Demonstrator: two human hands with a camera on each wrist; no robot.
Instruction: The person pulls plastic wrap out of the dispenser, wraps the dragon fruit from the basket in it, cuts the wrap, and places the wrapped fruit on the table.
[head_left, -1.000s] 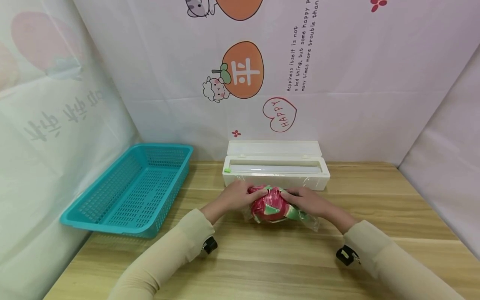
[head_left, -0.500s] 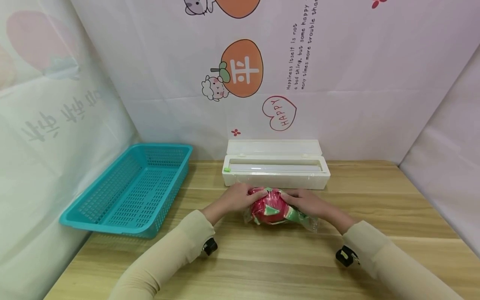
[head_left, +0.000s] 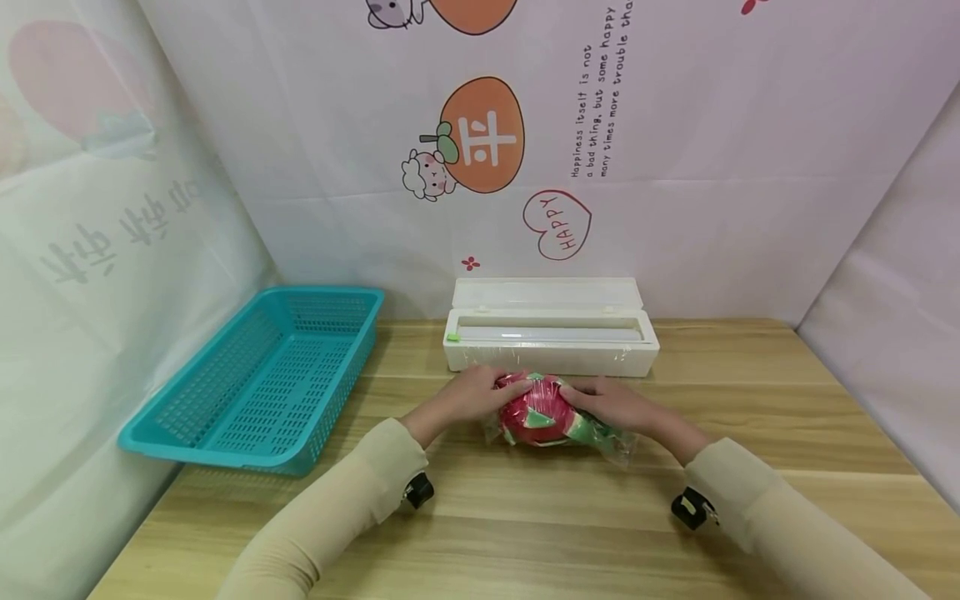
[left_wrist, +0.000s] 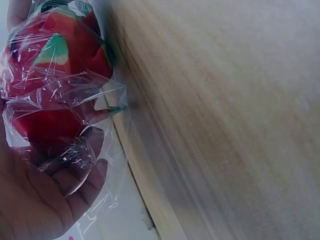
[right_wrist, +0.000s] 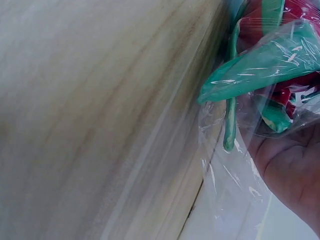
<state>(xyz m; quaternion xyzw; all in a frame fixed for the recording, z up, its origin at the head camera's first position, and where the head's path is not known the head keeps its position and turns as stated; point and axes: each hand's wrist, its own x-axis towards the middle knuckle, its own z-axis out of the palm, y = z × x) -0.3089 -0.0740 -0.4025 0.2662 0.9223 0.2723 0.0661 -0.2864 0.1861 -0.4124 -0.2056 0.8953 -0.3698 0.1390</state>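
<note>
A red dragon fruit (head_left: 536, 412) with green scales is wrapped in clear cling film (left_wrist: 82, 90), near the middle of the wooden table. My left hand (head_left: 476, 393) grips its left side, thumb on top. On the right side, my right hand (head_left: 611, 402) holds it the same way, thumb pressing the top near the other thumb. In the left wrist view the fingers curl by the fruit's end, with crinkled film around them. Loose film hangs past the green scales in the right wrist view. Right behind the fruit stands a white cling film dispenser (head_left: 555, 362), lid raised.
A film roll (head_left: 551, 334) lies inside the dispenser, and a small green slider (head_left: 453, 337) sits at its left end. To the left, a teal plastic basket (head_left: 326, 400) stands by the cloth wall. Printed white cloth (head_left: 337, 233) encloses the table's back and sides.
Both hands have drawn the wrapped dragon fruit very slightly toward me, away from the dispenser. Their hold on it looks the same, and the basket and dispenser have stayed in place.
</note>
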